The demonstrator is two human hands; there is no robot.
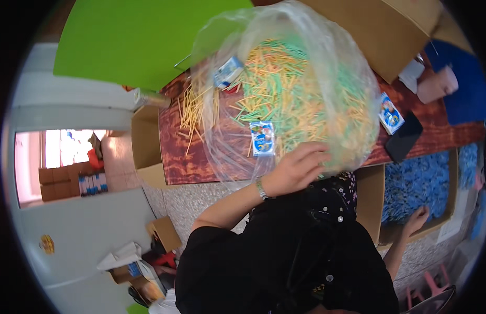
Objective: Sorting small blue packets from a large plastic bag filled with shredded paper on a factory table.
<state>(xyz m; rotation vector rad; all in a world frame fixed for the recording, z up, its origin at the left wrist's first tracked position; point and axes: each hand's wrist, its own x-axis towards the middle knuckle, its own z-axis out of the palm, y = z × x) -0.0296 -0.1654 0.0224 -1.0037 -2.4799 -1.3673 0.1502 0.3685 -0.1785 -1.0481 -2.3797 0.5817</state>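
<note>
A big clear plastic bag (339, 68) lies open on the table, full of thin yellow, orange and green sticks (277, 86). At its near edge is my left hand (298, 170), a watch on the wrist, its fingers bent against the bag and sticks; what they grip is hidden. My right hand (418, 217) is low at the right, fingers curled, over the near side of a cardboard box (376, 204) of blue packets (415, 180); anything in it is too small to make out. A small blue-and-white packet (262, 138) lies at the bag's near left.
Loose yellow sticks (193, 112) lie on the red-brown table (183, 167). Another packet (228, 71) is by the bag's left side, a third packet (391, 113) beside a dark phone (405, 137). A pink roll (437, 85) and a large carton (376, 31) are at the far right.
</note>
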